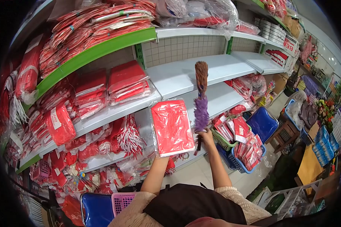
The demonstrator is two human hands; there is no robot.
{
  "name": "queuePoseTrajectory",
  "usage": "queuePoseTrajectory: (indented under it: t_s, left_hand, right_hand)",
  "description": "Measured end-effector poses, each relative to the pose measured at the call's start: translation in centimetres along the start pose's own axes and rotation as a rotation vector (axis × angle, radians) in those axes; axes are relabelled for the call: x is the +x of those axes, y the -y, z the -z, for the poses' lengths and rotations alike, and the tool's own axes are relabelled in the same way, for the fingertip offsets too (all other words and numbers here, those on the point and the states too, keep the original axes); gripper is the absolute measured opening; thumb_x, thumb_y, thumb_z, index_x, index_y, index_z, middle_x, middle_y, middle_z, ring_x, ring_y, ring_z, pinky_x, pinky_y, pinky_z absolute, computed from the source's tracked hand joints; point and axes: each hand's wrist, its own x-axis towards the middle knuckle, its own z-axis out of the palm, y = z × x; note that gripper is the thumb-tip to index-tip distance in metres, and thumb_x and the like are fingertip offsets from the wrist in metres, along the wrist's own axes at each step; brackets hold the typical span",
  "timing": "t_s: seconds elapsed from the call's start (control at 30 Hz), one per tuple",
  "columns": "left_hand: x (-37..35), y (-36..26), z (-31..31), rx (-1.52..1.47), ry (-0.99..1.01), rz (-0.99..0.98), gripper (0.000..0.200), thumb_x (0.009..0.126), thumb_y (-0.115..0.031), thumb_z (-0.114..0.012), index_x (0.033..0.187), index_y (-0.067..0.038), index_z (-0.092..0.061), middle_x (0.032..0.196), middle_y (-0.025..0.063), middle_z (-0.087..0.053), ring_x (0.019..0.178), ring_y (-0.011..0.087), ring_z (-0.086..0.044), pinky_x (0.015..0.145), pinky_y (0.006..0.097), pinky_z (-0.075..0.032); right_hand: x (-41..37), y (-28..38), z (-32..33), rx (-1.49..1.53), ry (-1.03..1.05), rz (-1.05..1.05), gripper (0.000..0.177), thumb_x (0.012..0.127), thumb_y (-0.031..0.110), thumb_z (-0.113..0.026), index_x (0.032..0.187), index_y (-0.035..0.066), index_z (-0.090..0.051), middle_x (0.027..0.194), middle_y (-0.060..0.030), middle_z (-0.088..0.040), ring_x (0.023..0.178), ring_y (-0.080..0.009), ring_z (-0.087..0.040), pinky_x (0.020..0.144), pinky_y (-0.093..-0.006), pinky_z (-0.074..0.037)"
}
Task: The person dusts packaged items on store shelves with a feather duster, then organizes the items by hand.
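One grip shows plainly: the right hand (204, 137) is wrapped round the dark handle of a purple-and-brown duster (201, 111), which stands nearly upright just to the right of the red packet (173, 128). The left forearm (155, 176) reaches up to the packet's lower edge; the left hand's fingers are hidden behind it, so I cannot tell how they clasp it. The red packet faces the wearer in its clear plastic sleeve, held out in front of the body.

To handle this well, I would support the glossy packet from beneath, since its sleeve looks slippery and a corner pinch could let the contents sag. The duster is best kept apart from the packet, its bristly head clear of neighbouring stacks.

Behind and above the packet runs a smooth, pale shelf (201, 72) with a soft sheen. Left of the packet are folded red bundles (128, 84); below them hang red-and-white tassels (130, 138). To the packet's right are a blue basket (234, 158) of packaged goods and a blue chair (262, 124); pale floor tiles (191, 172) show below the packet.
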Motion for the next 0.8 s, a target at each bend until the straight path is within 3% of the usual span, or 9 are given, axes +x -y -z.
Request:
queuePoseTrajectory:
  t_s: [0.07, 0.1, 0.17, 0.23, 0.27, 0.37, 0.47, 0.6, 0.8]
  left_hand:
    - [0.1, -0.1, -0.1, 0.004, 0.002, 0.005, 0.063, 0.090, -0.057, -0.032, 0.137, -0.015, -0.031, 0.135, 0.0094, -0.039, 0.125, 0.0244, -0.036, 0.101, 0.0449, -0.031]
    - [0.2, -0.1, -0.1, 0.003, 0.005, 0.005, 0.063, 0.090, -0.057, -0.032, 0.137, -0.015, -0.031, 0.135, 0.0094, -0.039, 0.125, 0.0244, -0.036, 0.101, 0.0449, -0.031]
    - [0.3, -0.4, -0.1, 0.005, 0.007, 0.002, 0.063, 0.090, -0.057, -0.032, 0.137, -0.015, -0.031, 0.135, 0.0095, -0.039, 0.125, 0.0244, -0.036, 0.101, 0.0447, -0.031]
    - [0.5, -0.5, 0.1, 0.005, 0.012, 0.002, 0.063, 0.090, -0.057, -0.032, 0.137, -0.015, -0.031, 0.135, 0.0095, -0.039, 0.125, 0.0244, -0.036, 0.101, 0.0445, -0.031]
    - [0.7, -0.5, 0.1, 0.008, 0.011, 0.003, 0.063, 0.090, -0.057, -0.032, 0.137, -0.015, -0.031, 0.135, 0.0095, -0.039, 0.125, 0.0244, -0.036, 0.101, 0.0445, -0.031]
    - [1.0, -0.4, 0.3, 0.002, 0.018, 0.012, 0.063, 0.090, -0.057, -0.032, 0.137, -0.014, -0.031, 0.135, 0.0096, -0.039, 0.125, 0.0243, -0.037, 0.101, 0.0442, -0.031]
    - [1.1, -0.2, 0.4, -0.005, 0.016, 0.023, 0.063, 0.090, -0.057, -0.032, 0.137, -0.014, -0.032, 0.134, 0.0097, -0.040, 0.125, 0.0243, -0.037, 0.101, 0.0440, -0.031]
    - [1.3, 0.3, 0.4, -0.011, 0.017, 0.033, 0.063, 0.090, -0.057, -0.032, 0.136, -0.014, -0.032, 0.134, 0.0098, -0.040, 0.124, 0.0243, -0.037, 0.101, 0.0437, -0.031]
    - [1.5, 0.8, 0.3, -0.011, 0.021, 0.045, 0.064, 0.090, -0.057, -0.031, 0.136, -0.013, -0.032, 0.134, 0.0099, -0.041, 0.124, 0.0242, -0.038, 0.101, 0.0432, -0.031]
  right_hand:
    - [0.9, -0.5, 2.2, 0.145, 0.026, -0.114, 0.023, 0.069, 0.006, -0.062, 0.090, 0.005, -0.051, 0.066, -0.0036, -0.050, 0.048, -0.0136, -0.045, 0.043, -0.0296, -0.042]
    - [1.0, -1.0, 3.4, 0.010, -0.005, -0.025, 0.026, 0.070, 0.013, -0.064, 0.092, 0.002, -0.054, 0.069, -0.0053, -0.054, 0.054, -0.0176, -0.051, 0.050, -0.0311, -0.044]
    - [-0.6, -0.7, 3.5, -0.436, -0.278, 0.424, 0.029, 0.072, 0.019, -0.063, 0.093, -0.001, -0.059, 0.075, -0.0075, -0.059, 0.063, -0.0221, -0.057, 0.059, -0.0321, -0.045]
    - [-3.7, 0.0, 4.8, -0.668, -0.397, 0.293, 0.032, 0.073, 0.022, -0.063, 0.094, -0.003, -0.061, 0.081, -0.0109, -0.063, 0.070, -0.0244, -0.060, 0.066, -0.0315, -0.045]
    - [-3.4, -2.3, 6.7, -0.765, -0.458, 0.634, 0.031, 0.074, 0.025, -0.061, 0.092, 0.000, -0.062, 0.076, -0.0157, -0.064, 0.069, -0.0288, -0.061, 0.064, -0.0354, -0.045]
    - [-5.5, -4.2, 11.5, -1.106, -0.325, 0.743, 0.028, 0.074, 0.031, -0.061, 0.079, 0.003, -0.063, 0.065, -0.0207, -0.060, 0.063, -0.0404, -0.058, 0.054, -0.0441, -0.044]
    - [-7.9, -4.6, 14.3, -1.315, -0.398, 0.690, 0.029, 0.074, 0.032, -0.061, 0.071, 0.004, -0.062, 0.059, -0.0189, -0.058, 0.057, -0.0409, -0.057, 0.050, -0.0463, -0.042]
    - [-8.0, -5.3, 15.3, -1.294, -0.565, 0.586, 0.026, 0.075, 0.029, -0.060, 0.070, 0.004, -0.061, 0.056, -0.0187, -0.056, 0.054, -0.0388, -0.056, 0.048, -0.0450, -0.041]
    - [-9.4, -1.6, 13.6, -1.284, -0.377, 0.802, 0.021, 0.074, 0.025, -0.061, 0.068, 0.005, -0.060, 0.053, -0.0152, -0.054, 0.051, -0.0360, -0.055, 0.046, -0.0412, -0.041]
